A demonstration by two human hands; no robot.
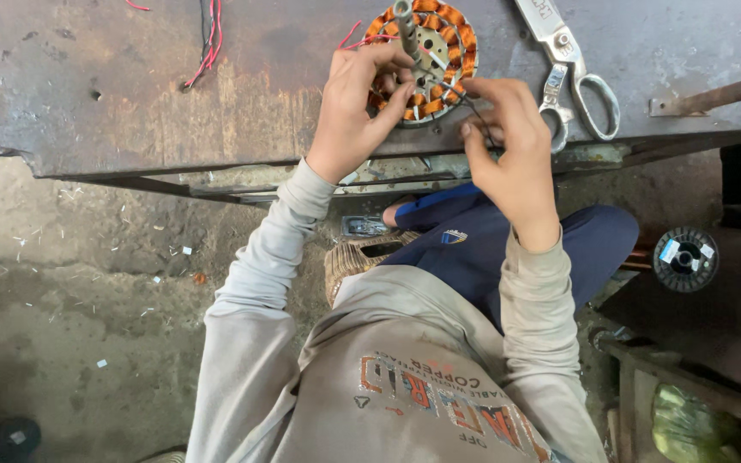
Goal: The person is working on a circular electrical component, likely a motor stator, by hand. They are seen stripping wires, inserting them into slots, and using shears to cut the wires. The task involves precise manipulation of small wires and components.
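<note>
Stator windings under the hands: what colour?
Copper-orange coils on the stator, ringed around a grey metal core. Only the head view shows it.

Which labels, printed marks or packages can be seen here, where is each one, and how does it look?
Wire spool: right, below the bench, round and dark with white and blue labels.
Sweatshirt print: bottom centre, orange and grey letters on beige.
Trouser badge: centre, small shield on blue cloth.
Scissors: upper right on the bench, marks on the blade.
</note>
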